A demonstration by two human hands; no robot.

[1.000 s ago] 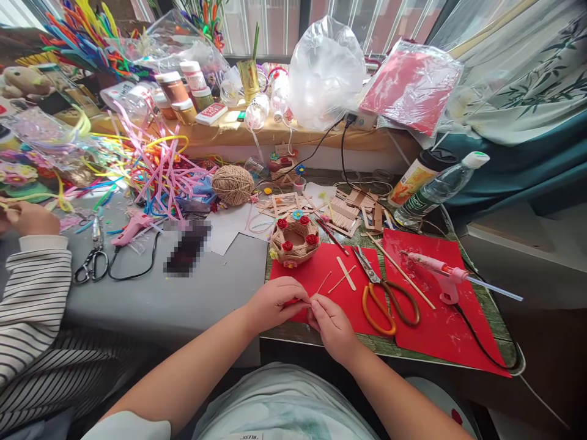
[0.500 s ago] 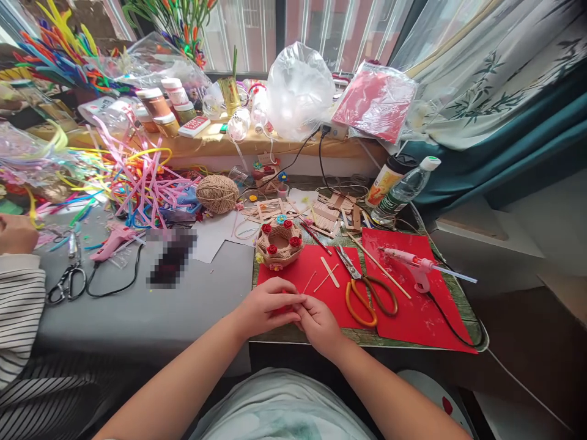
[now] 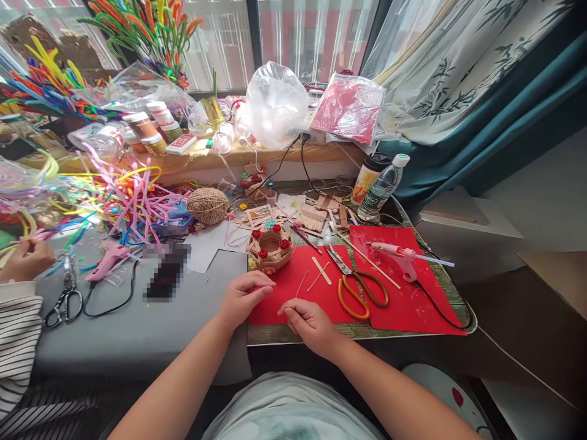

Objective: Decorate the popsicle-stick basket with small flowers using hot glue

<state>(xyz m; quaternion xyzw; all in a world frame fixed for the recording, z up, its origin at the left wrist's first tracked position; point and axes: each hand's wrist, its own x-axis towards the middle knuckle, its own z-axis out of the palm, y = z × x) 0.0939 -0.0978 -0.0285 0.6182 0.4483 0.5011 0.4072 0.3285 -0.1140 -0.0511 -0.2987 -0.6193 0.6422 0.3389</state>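
A: What could go wrong?
B: Left hand [image 3: 247, 298] is just near of the twine-wrapped basket with red roses [image 3: 280, 259], not touching. A careless lift could nudge it and maybe work a rose loose.
A: Basket position?
B: Upright at the far left corner of the left red sheet [image 3: 326, 304], opening up.
A: Other risks?
B: Loose twine strand [image 3: 302, 282] lies just far of the right hand [image 3: 312, 327]. Looks light; a knuckle brush could drag it. Orange-handled scissors [image 3: 347, 272] lie to the right, blades toward far left; swinging the right hand across could catch a handle loop. Pink glue gun [image 3: 400, 253] is farther right, tip facing left. Can't tell if it's hot. A tug on its black cord [image 3: 435, 304] would shift it.
A: Hand pose?
B: Forearms converge from the near side, hands apart with a small gap. Left: fingers slightly bent, thumb spread off the index, gap facing right, nothing visible in it. Right: fingers curled, thumb against index, tips pointing left. Can't tell if anything thin is pinched there.
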